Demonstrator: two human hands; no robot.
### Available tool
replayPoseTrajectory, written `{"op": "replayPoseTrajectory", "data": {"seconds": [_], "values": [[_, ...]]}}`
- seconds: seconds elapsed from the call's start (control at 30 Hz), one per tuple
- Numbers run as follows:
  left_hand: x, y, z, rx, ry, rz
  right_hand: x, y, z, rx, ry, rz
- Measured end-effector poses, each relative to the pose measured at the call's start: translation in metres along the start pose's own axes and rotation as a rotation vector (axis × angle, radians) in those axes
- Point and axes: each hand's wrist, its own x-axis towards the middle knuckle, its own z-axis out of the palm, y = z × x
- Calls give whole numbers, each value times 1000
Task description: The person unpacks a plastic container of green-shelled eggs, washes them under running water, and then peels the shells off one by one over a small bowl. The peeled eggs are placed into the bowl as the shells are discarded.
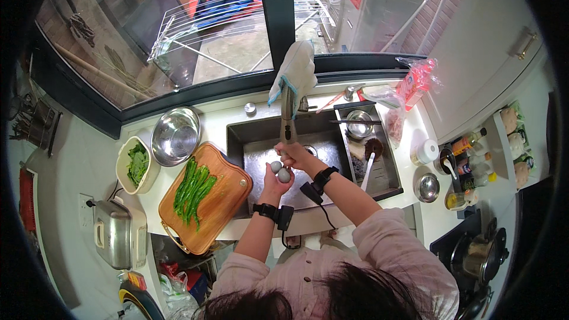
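Two smooth grey eggs [280, 172] rest in the palm of my left hand [273, 185], above the sink basin [258, 142]. My right hand [294, 154] is just above them, its fingers curled at the lower end of the faucet's pull-out spray head [288, 130]. Whether those fingers grip the nozzle or something else is hidden. A white cloth [293, 69] with a blue edge drapes over the top of the faucet. Both wrists wear black straps with small boxes.
Left of the sink, a wooden cutting board [235, 178] bears green peppers [193, 191]. Behind it stand a steel bowl [176, 135] and a tub [153, 173] of leafy greens. A tray [386, 178] at the sink's right holds a small bowl [359, 124], chopsticks and a white-handled spoon [368, 171].
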Motion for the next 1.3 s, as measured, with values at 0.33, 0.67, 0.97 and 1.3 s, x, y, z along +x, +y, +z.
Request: {"op": "replayPoseTrajectory", "data": {"seconds": [0.33,0.67,0.97,1.3], "values": [[4,-15,9,84,-61,8,39,18,-18,179,-162,-147],[28,-2,23,7,-176,-86,-4,-15,-11,-491,92,-270],[34,-2,40,63,-198,-3,7,-37,-56,-1038,98,-300],[12,-5,22,474,-134,98,17,-128,-55,-571,517,-263]]}}
